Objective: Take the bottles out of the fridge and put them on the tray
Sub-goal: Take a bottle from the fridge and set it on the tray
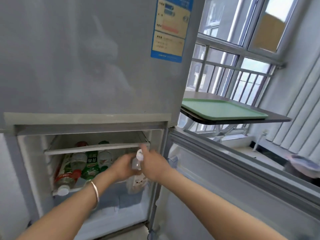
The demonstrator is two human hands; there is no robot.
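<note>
While the lower door hangs open to the right, both arms reach into the bottom compartment.
Fridge (86, 58): two-door, grey; upper door shut, with a blue and yellow energy label (170, 25) at its top right.
Lower compartment (34, 170): white inside, a clear shelf (97, 148) across the top; red and green caps show blurred above it.
Table (277, 116): dark, beside the fridge in front of the window, bearing the tray.
Tray (223, 110): pale green, flat, nothing on it.
Bottles (78, 167): several lying on their sides under the shelf, caps toward the camera; red and green labels.
Held bottle (136, 163): clear, white cap, upright at the compartment's right side, between both hands.
Left hand (123, 168): wrapped around the held bottle's left side; silver bangle (95, 191) on the wrist.
Right hand (153, 163): against the bottle's right side, index finger pointing up; grip blurred, cannot tell how tight.
</note>
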